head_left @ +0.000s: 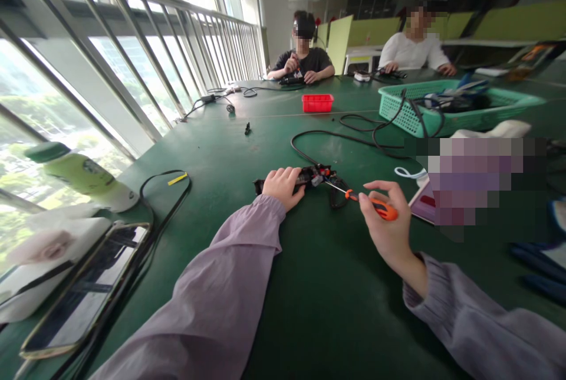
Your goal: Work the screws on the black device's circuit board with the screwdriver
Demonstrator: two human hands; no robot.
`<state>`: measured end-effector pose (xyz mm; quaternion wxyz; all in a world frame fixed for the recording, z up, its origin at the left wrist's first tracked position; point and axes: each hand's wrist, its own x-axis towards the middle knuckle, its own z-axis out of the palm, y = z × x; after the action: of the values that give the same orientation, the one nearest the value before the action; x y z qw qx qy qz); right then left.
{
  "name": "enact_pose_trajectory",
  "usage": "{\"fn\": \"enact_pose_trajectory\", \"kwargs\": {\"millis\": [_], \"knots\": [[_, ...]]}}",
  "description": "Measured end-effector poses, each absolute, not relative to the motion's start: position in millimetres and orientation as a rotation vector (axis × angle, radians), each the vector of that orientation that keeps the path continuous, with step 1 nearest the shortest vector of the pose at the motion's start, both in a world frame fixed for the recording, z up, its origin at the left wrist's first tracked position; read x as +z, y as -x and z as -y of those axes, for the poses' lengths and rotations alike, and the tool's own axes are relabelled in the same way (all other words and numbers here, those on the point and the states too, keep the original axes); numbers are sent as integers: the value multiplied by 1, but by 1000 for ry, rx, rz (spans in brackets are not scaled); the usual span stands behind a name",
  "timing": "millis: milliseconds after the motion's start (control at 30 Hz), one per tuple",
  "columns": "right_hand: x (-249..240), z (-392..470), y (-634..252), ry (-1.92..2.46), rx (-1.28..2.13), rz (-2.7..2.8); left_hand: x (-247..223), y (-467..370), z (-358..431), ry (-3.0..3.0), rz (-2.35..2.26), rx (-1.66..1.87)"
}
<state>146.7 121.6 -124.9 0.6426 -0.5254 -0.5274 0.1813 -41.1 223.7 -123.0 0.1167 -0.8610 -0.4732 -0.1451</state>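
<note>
My left hand (283, 186) is wrapped over a long black device (305, 177) lying on the green table (318, 285). The device's right end shows small red and grey parts, with a thin black loop of cable beside it. In my right hand (389, 220) is an orange and black screwdriver (384, 209), held by its handle between thumb and fingers. Its metal shaft points left, and the tip meets the right end of the device; the exact contact point is too small to tell.
A red basket (317, 103) and a green basket (460, 126) of tools stand farther back. Black cables run between them and the device. Left are a phone (88, 291) and bottle (84, 176). A small black part (247, 128) lies ahead. Two people sit across.
</note>
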Motion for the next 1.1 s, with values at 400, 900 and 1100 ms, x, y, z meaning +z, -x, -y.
{"fn": "enact_pose_trajectory", "kwargs": {"millis": [400,900,1100], "knots": [[-128,-122,-148,1165,429,1199,-121,41,-223,2522,1390,-414],[-126,-123,-147,1075,292,1204,-123,42,-223,2516,1389,-417],[-127,-122,-147,1194,427,1219,-122,42,-223,2523,1396,-414]]}}
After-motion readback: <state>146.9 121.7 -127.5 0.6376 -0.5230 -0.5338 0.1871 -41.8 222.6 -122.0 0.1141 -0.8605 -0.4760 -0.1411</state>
